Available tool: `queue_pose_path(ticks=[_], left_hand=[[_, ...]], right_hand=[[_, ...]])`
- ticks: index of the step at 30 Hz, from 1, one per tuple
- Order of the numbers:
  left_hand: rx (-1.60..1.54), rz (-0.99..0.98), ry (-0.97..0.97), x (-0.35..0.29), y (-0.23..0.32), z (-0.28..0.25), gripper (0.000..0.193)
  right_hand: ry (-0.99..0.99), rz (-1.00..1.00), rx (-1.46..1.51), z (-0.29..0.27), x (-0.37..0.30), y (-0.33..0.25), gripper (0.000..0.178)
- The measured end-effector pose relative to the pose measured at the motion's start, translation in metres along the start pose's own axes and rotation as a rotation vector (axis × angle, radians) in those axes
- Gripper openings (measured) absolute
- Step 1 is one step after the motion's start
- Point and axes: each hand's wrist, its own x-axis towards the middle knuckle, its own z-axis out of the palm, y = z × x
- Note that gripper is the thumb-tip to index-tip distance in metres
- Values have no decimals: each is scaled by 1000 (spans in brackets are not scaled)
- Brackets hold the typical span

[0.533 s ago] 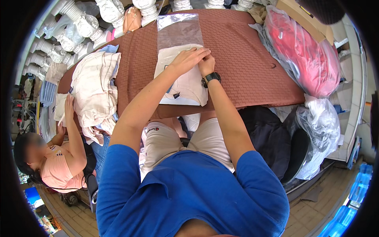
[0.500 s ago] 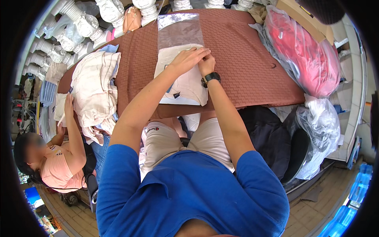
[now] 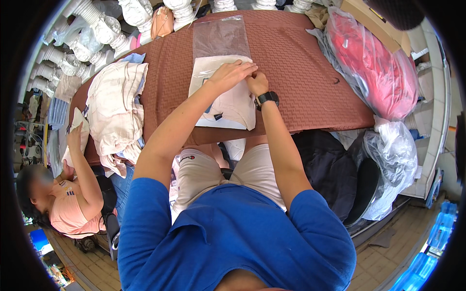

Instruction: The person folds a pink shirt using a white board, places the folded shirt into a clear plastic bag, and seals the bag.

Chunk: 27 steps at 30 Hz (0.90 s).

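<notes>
A cream folded garment point(image 3: 228, 105) lies in a clear plastic bag point(image 3: 221, 39) on the brown table, with the bag's bare end stretching away beyond it. My left hand point(image 3: 234, 75) rests across the garment's far right part, fingers stretched out. Close against its fingertips is my right hand point(image 3: 257, 83), wearing a black watch point(image 3: 267, 99). The right fingers are curled and closed at the bag's right edge; what they pinch is hidden. A small dark tag point(image 3: 218, 116) shows near the garment's front edge.
Cream garments point(image 3: 116, 109) are piled at the left of the brown table point(image 3: 291, 63). A person point(image 3: 80, 203) at the left handles a pale cloth point(image 3: 77, 133). Pink garments in plastic point(image 3: 374, 65) lie at the right, above a crumpled clear bag point(image 3: 393, 165). White balusters line the back.
My right hand has shifted slightly down and its wrist has turned outward. My left hand stays nearly in place. At the left, the person has raised the pale cloth.
</notes>
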Motion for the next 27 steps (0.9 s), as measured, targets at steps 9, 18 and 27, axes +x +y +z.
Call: queue_pose_path(ticks=[9,18,27], left_hand=[[-76,56,-11,9,18,-7,51],[-374,-378,279,-78,5,-27,34],[-678,-1182,-55,-161,12,-21,58]], right_hand=[[82,-111,162,-5,18,34,33],[186,-185,-139,-37,-36,17,47],[-132,-145,-416,-48,-92,29,54]])
